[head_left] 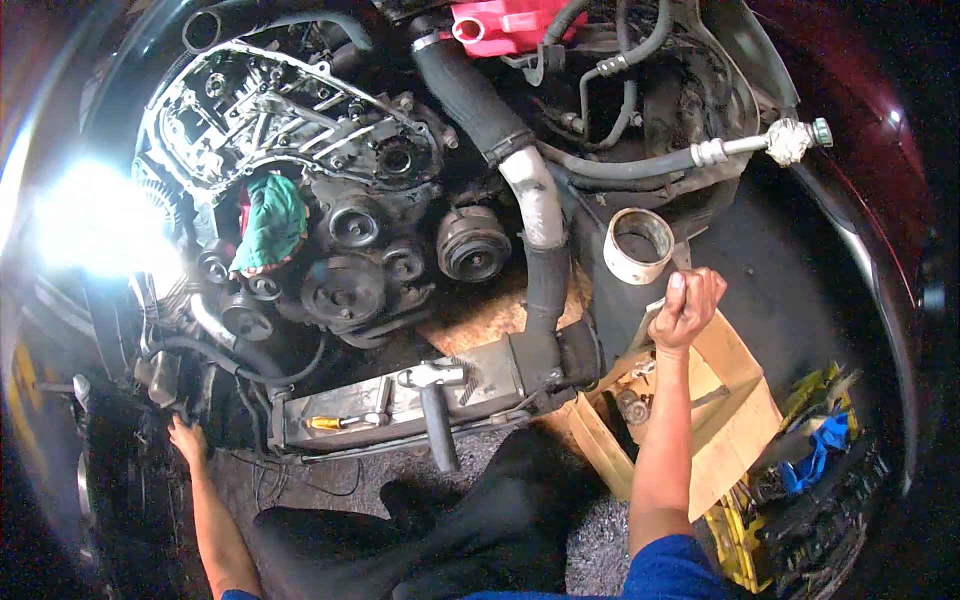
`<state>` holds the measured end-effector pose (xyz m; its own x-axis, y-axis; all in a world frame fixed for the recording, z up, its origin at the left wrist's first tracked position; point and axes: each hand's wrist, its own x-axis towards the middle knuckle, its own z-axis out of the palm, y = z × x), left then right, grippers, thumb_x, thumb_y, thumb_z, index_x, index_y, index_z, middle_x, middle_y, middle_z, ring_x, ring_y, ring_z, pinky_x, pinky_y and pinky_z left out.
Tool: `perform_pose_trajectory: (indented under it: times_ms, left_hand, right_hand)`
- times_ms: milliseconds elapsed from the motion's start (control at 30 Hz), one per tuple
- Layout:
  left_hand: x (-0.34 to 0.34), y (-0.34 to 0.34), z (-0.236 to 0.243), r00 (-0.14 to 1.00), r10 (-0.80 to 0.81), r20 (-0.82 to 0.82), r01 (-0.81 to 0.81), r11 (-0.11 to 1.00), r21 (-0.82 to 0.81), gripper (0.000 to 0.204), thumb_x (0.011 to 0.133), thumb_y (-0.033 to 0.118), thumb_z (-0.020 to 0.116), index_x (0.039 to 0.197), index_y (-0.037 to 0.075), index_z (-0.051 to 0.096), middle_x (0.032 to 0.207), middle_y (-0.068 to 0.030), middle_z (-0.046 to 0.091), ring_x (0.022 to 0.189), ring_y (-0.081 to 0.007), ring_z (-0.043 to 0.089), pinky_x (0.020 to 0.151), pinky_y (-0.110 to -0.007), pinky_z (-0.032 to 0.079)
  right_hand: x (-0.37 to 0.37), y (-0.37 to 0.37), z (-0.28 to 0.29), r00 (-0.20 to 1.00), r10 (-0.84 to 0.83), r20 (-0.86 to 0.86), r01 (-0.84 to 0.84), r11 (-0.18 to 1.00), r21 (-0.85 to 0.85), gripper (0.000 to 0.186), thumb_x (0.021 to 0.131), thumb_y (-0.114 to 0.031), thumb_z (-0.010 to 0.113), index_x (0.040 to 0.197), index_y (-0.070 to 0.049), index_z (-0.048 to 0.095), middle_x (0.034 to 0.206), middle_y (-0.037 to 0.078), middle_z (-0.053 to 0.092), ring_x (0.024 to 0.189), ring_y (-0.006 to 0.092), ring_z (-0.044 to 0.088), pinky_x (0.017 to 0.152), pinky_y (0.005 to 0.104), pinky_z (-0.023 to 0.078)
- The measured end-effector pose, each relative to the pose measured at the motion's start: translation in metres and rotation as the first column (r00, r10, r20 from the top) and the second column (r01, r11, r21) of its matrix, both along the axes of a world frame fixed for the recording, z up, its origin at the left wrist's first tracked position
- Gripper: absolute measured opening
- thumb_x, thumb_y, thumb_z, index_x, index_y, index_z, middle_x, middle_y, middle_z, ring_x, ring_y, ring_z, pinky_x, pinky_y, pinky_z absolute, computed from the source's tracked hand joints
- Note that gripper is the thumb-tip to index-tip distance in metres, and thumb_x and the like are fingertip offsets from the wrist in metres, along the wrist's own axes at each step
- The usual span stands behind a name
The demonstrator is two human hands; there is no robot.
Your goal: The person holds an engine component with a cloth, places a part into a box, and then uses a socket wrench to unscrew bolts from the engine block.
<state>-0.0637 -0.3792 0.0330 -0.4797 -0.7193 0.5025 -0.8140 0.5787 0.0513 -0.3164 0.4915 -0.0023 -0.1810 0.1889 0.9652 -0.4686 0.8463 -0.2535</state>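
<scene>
1. While it's pretty grubby, the cream cylinder (630, 268) still reads as a short round tube with a dark, smudged inside; it's by the left edge of a smooth black cover (770, 290), just beyond the knuckles.
2. Right hand (688, 308): fingers curled together in a fist, thumb on top. Can't tell if anything's clamped inside. It's above the far edge of an open cardboard box (735, 440), plain tan with creased flaps, and round metal parts (632, 405) sit toward the box's left side.
3. Left hand (187, 442) is way off at the car's left side, fingers up against the bottom of a dull grey blocky part (160, 380). Can't tell if they're closed on it.
4. Between the arms, a long metal crossbar (495, 380) carries tools: yellow-handled screwdriver (325, 423) near its left end, slim metal tool (378, 400) next to that, then a T-shaped tool (430, 375) with a shiny head, its dark grey handle poking over the near edge.
5. Past that, the opened engine (260, 110): shiny cast ribs, grooved round pulleys (350, 222), a crumpled green cloth (270, 225) stuffed at its lower edge.
6. Further right, a fat black hose (465, 95) joins a smooth silver pipe (535, 195).
</scene>
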Motion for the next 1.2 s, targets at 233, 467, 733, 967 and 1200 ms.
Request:
perform_pose_trajectory:
  times_ms: [233,467,733,967,1200]
  left_hand:
    - [0.000,0.019,0.003,1.000,-0.019,-0.016,0.019,0.999,-0.028,0.062,0.082,0.014,0.065,0.138,0.003,0.042,0.135,-0.0334,0.043,0.123,-0.0505,0.042,0.106,-0.052,0.034]
    - [-0.005,0.030,-0.007,0.998,-0.025,-0.060,0.025,1.000,0.001,0.060,0.082,0.016,0.061,0.137,0.002,0.043,0.134,-0.0324,0.044,0.123,-0.0489,0.042,0.107,-0.050,0.033]
    - [-0.005,0.026,-0.004,0.998,0.041,-0.050,-0.042,0.999,-0.020,0.060,0.081,0.014,0.062,0.137,0.001,0.043,0.134,-0.0324,0.044,0.123,-0.0485,0.042,0.108,-0.050,0.032]
    - [-0.006,0.023,-0.019,0.998,-0.009,-0.059,0.009,1.000,-0.011,0.060,0.080,0.012,0.064,0.135,0.000,0.043,0.130,-0.0319,0.046,0.120,-0.0481,0.044,0.106,-0.051,0.034]
    - [0.014,0.003,0.008,0.983,-0.100,-0.154,0.095,0.995,-0.039,0.057,0.086,0.018,0.063,0.136,-0.002,0.042,0.128,-0.0328,0.049,0.119,-0.0481,0.046,0.104,-0.049,0.035]
  right_hand:
    - [0.003,-0.005,0.006,1.000,-0.006,-0.020,0.006,1.000,-0.008,0.023,0.093,-0.016,0.050,0.072,-0.008,0.051,0.066,0.006,0.046,0.065,0.0258,0.047,0.073,0.0398,0.035]
    - [0.003,-0.005,0.006,0.999,-0.015,-0.029,0.015,1.000,-0.003,0.023,0.093,-0.016,0.049,0.071,-0.007,0.051,0.066,0.007,0.047,0.064,0.0262,0.046,0.073,0.0400,0.035]
    - [0.000,-0.005,0.002,1.000,-0.011,-0.016,0.011,1.000,-0.007,0.025,0.093,-0.016,0.049,0.070,-0.007,0.051,0.067,0.007,0.048,0.065,0.0258,0.047,0.072,0.0398,0.036]
    - [0.003,-0.004,0.003,1.000,-0.021,-0.014,0.021,1.000,0.018,0.026,0.094,-0.017,0.048,0.070,-0.006,0.050,0.067,0.009,0.047,0.066,0.0281,0.045,0.072,0.0406,0.035]
    - [0.006,-0.014,0.002,1.000,-0.010,-0.011,0.010,1.000,-0.028,0.029,0.095,-0.018,0.047,0.070,-0.004,0.047,0.068,0.012,0.044,0.069,0.0313,0.044,0.071,0.0420,0.035]
